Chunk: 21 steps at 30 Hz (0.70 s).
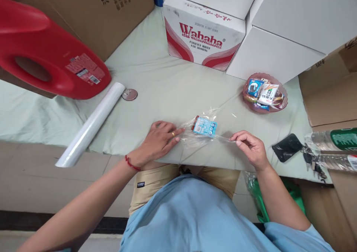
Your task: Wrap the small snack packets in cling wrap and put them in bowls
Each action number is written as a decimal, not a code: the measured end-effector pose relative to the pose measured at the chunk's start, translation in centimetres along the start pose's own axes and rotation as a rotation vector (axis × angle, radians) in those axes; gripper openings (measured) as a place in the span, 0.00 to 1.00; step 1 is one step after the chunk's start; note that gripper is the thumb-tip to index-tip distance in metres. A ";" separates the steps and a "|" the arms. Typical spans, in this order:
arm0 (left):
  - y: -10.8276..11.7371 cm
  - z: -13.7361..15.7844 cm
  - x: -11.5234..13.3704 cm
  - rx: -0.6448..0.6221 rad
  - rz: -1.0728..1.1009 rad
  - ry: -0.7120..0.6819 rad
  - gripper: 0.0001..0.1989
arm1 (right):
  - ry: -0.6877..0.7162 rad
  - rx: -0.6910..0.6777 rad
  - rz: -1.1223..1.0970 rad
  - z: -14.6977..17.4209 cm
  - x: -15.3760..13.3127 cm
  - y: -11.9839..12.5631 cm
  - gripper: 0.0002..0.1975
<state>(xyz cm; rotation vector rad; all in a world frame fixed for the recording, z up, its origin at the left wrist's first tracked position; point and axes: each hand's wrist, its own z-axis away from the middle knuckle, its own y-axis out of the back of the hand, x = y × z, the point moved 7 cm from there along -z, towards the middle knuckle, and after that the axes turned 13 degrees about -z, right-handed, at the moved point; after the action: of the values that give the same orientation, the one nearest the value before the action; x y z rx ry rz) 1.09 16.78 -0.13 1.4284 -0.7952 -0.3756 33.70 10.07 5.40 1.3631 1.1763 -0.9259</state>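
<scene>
A small blue packet [205, 127] with white print and a brownish-red end lies in a sheet of clear plastic film [192, 142] near the table's front edge. At the film's left end rests my left hand [160, 138], palm down, its index finger and thumb reaching onto the film and apart from each other. My right hand [249, 146] pinches a gathered strip of the film between thumb and fingertips, to the right of the packet. The film looks drawn out between both hands. How tightly it goes around the packet I cannot tell.
A white film roll [90, 125] overhangs the front edge at left, near a round metal disc [129, 94] and a large red jug [52, 54]. Boxes [205, 40] line the back. Rightward are a pink bowl [245, 99] of packets, a black phone [287, 147], keys [308, 157] and bottles [320, 140].
</scene>
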 end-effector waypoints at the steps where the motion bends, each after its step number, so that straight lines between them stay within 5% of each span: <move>1: 0.1 -0.7 0.0 -0.003 -0.011 0.023 0.29 | -0.012 0.010 -0.023 -0.2 0.1 0.0 0.12; 14: 0.8 -4.8 -2.9 -0.144 0.001 0.324 0.35 | -0.375 0.337 -0.366 -4.2 5.7 1.5 0.19; 21: 0.7 -4.1 -3.5 -0.045 0.081 0.095 0.28 | -0.507 0.371 -0.265 -5.2 9.2 2.7 0.20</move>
<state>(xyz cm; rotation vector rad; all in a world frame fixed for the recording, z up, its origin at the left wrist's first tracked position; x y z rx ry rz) 1.28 22.20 -0.15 1.3579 -0.7606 -0.2598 37.83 16.76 -2.15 1.1629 0.8249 -1.6340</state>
